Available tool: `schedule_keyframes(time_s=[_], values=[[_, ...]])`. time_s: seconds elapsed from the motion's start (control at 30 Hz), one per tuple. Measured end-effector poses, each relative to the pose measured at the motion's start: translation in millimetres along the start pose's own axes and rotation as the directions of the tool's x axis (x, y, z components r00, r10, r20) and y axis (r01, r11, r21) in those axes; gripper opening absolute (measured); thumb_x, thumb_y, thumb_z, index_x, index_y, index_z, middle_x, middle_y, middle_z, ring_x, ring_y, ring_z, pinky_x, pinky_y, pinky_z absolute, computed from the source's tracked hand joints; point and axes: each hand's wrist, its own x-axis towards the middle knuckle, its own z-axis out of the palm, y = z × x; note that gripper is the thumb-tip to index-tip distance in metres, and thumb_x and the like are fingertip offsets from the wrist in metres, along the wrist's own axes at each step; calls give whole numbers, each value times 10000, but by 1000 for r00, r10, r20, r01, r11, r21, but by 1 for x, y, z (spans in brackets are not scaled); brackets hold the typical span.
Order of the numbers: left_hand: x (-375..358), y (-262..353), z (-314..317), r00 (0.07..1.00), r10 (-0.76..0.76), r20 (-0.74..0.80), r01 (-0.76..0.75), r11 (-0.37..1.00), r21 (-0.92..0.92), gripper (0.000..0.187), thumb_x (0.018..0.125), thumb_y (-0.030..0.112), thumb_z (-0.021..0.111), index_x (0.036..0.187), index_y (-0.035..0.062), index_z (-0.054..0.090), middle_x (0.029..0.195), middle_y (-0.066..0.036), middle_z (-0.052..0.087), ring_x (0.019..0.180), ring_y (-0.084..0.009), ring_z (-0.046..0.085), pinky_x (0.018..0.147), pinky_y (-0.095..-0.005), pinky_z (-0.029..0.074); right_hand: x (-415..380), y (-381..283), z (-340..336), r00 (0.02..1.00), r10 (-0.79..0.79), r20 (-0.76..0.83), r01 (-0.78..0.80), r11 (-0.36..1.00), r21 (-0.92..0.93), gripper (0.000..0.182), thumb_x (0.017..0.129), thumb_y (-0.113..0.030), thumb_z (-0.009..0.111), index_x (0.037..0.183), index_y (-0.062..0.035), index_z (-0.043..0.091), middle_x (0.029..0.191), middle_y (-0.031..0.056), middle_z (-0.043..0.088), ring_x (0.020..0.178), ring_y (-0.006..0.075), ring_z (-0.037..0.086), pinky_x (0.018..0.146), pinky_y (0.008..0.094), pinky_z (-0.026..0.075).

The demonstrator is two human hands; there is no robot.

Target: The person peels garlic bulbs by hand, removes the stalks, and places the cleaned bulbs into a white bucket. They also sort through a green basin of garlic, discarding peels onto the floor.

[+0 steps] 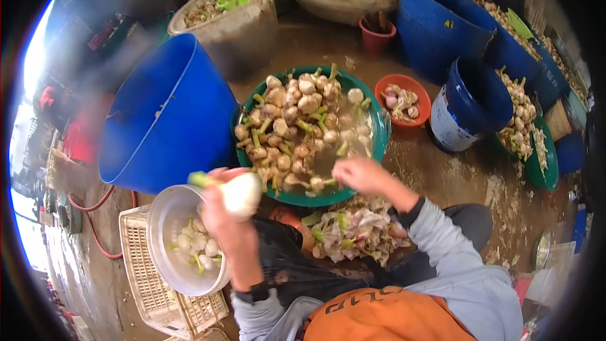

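Observation:
My left hand [224,208] is closed round a peeled white garlic bulb [242,196] with a green stem, above the rim of a white bucket [165,240]. Several peeled bulbs [201,244] lie inside that bucket. Over the front right edge of the green basin [334,198], my right hand [361,175] has its fingers pressed together, and what they hold, if anything, is too small to tell. Unpeeled garlic bulbs [284,127] fill much of the basin, in murky water. Below it, a heap of garlic skins [356,230] lies between my legs.
A large blue tub [170,120] stands left of the basin, and a cream crate [142,265] sits under the bucket's left side. To the right are a red bowl [424,108] with bulbs, a dark blue bucket [464,113] and a blue barrel [435,31].

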Motion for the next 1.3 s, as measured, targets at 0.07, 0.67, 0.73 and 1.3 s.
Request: schedule_keyframes(time_s=[0.07, 0.67, 0.73, 1.3], values=[[-1, 50, -21, 964, 148, -219, 4, 822, 570, 323, 902, 261, 437, 1097, 11, 496, 1095, -147, 544, 998, -255, 525, 878, -365, 407, 30, 16, -3, 978, -122, -169, 82, 970, -227, 175, 777, -228, 509, 722, -118, 634, 752, 86, 638, 725, 267, 621, 621, 404, 484], [2, -32, 50, 703, -150, 695, -444, 671, 594, 583, 667, 137, 720, 1186, 74, 461, 1191, -173, 448, 1108, -351, 436, 927, -375, 365, -31, -44, -42, 983, -96, -155, 180, 660, 730, 273, 861, -217, 553, 1058, -27, 548, 946, 42, 575, 853, 148, 545, 763, 295, 440], [-7, -35, 64, 755, -5, 656, -523, 598, 607, 565, 647, 118, 738, 1147, 85, 478, 1095, -150, 474, 1009, -332, 485, 839, -374, 412, -38, -52, -30, 970, -80, -228, 226, 636, 737, 289, 885, -218, 526, 1100, -24, 527, 983, 23, 543, 868, 113, 508, 769, 272, 433], [-11, -79, 60, 780, -223, 585, 133, 972, 193, 627, 743, 153, 648, 1281, 49, 344, 1117, -99, 480, 1020, -169, 483, 879, -296, 395, -42, -43, -18, 972, 177, -154, 129, 145, 981, 263, 885, -233, 516, 1064, -44, 550, 766, -36, 539, 616, 21, 439, 533, 173, 354]])
